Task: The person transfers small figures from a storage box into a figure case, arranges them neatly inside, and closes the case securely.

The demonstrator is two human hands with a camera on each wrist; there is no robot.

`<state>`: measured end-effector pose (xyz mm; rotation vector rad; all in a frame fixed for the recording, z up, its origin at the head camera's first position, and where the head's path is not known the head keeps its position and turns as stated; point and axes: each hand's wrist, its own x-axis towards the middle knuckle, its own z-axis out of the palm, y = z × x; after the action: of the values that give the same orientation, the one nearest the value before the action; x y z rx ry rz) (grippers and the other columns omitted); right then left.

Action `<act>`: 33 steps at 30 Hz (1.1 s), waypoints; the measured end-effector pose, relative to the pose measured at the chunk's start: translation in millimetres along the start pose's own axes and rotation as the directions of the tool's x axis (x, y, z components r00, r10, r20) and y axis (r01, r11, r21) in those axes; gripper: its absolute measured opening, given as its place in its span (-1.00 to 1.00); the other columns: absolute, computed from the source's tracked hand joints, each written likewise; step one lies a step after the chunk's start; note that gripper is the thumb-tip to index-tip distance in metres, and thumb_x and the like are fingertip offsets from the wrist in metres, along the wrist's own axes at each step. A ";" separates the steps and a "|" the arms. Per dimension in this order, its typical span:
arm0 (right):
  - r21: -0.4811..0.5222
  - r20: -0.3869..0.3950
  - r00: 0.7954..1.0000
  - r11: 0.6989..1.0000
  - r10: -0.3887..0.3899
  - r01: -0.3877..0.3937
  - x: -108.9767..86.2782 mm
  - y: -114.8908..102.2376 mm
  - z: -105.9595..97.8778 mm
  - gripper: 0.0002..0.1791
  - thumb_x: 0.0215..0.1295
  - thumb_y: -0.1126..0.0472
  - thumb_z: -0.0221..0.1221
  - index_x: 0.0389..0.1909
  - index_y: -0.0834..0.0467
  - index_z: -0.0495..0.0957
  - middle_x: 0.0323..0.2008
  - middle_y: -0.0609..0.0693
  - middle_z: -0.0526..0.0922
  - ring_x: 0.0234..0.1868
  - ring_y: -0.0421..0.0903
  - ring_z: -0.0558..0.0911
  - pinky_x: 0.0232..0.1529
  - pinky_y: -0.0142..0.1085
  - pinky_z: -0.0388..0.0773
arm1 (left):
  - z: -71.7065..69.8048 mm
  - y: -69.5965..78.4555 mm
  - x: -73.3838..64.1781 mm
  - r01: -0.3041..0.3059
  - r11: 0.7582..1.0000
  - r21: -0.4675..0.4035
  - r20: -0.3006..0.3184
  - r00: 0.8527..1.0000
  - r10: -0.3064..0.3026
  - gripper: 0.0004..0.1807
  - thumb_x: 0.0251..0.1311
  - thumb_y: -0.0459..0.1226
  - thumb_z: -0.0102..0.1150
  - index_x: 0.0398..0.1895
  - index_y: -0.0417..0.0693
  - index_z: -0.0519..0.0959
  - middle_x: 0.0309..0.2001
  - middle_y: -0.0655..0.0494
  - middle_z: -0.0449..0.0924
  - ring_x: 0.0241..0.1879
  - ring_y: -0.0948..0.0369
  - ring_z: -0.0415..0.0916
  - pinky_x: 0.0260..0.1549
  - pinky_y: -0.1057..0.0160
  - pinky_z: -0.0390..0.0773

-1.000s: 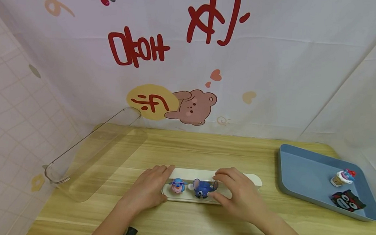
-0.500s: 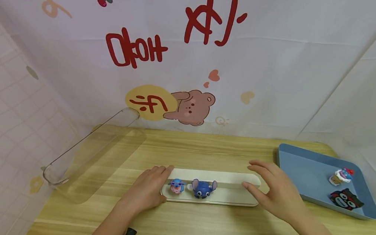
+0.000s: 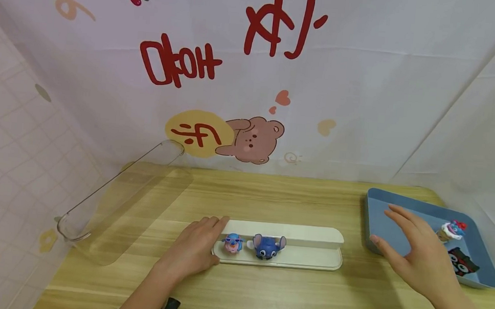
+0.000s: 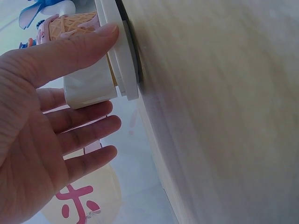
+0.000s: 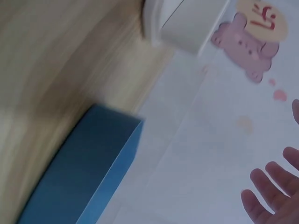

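My left hand (image 3: 195, 243) grips the left end of a white two-step display stand (image 3: 313, 257). In the left wrist view the thumb lies along the front edge of the stand (image 4: 88, 88) and the fingers are behind it. On its lower step, a small blue-and-pink figurine in sunglasses (image 3: 233, 244) sits beside my fingers. Just right of that stands a big-eared blue figurine (image 3: 266, 248). With nothing in it, my right hand (image 3: 424, 260) hovers over the left part of a blue tray (image 3: 385, 198), fingers spread and relaxed.
In the tray are an ice-cream-cone figurine (image 3: 450, 231) with a red bow and a dark red-and-black owl-like piece (image 3: 463, 264), partly hidden by my right hand. A clear plastic cover (image 3: 137, 204) stands at the left of the wooden table (image 3: 261, 298). A printed cloth (image 3: 359, 86) hangs behind.
My right hand has let go of the big-eared blue figurine and moved right, from the stand to above the tray. The left hand and both figurines on the stand stay in place.
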<state>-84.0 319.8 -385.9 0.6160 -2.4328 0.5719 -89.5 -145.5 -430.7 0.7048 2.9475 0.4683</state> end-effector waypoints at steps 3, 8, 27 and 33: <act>-0.027 -0.014 0.999 0.999 0.041 -0.041 -9.6 11.6 -7.6 -0.17 0.03 0.13 0.58 0.34 0.30 0.54 0.33 0.30 0.54 0.26 0.35 0.52 0.27 -0.71 0.05 | 0.1 -0.1 -0.6 -0.003 1.000 -0.003 -0.004 1.000 0.003 0.07 -0.12 -0.25 0.73 0.51 -0.24 0.35 0.25 -0.13 0.56 0.26 -0.07 0.48 0.26 -0.14 0.48; -0.049 -0.040 0.992 0.991 0.119 -0.121 -30.5 32.1 -16.8 -0.12 0.10 0.08 0.56 0.44 0.27 0.46 0.41 0.34 0.44 0.27 0.51 0.45 0.51 -0.37 0.13 | -0.5 0.4 -0.7 -0.009 1.000 -0.004 -0.010 1.000 0.009 0.06 -0.12 -0.26 0.73 0.50 -0.25 0.36 0.24 -0.13 0.56 0.25 -0.07 0.48 0.25 -0.14 0.49; -0.156 -0.045 0.916 0.903 0.399 -0.401 -83.6 103.1 -36.8 -0.02 0.36 -0.05 0.39 0.48 0.54 0.19 0.39 0.64 0.21 0.38 0.66 0.19 0.45 0.41 0.00 | -0.4 0.8 -1.0 -0.001 1.000 0.007 -0.003 1.000 0.001 0.07 -0.12 -0.24 0.74 0.51 -0.24 0.36 0.24 -0.12 0.57 0.23 -0.06 0.50 0.23 -0.13 0.51; -0.220 0.031 0.870 0.853 0.491 -0.474 -93.6 118.3 -36.8 -0.09 0.40 -0.03 0.35 0.45 0.53 0.22 0.28 0.65 0.26 0.32 0.65 0.23 0.39 0.45 0.07 | -0.6 1.3 -0.4 0.000 1.000 0.012 0.003 1.000 0.000 0.07 -0.12 -0.24 0.74 0.51 -0.25 0.35 0.24 -0.12 0.56 0.24 -0.06 0.50 0.22 -0.12 0.51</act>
<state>-63.3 461.7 -445.5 -0.0735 -2.6948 0.4808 -88.6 -144.7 -429.7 0.7060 2.9502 0.4500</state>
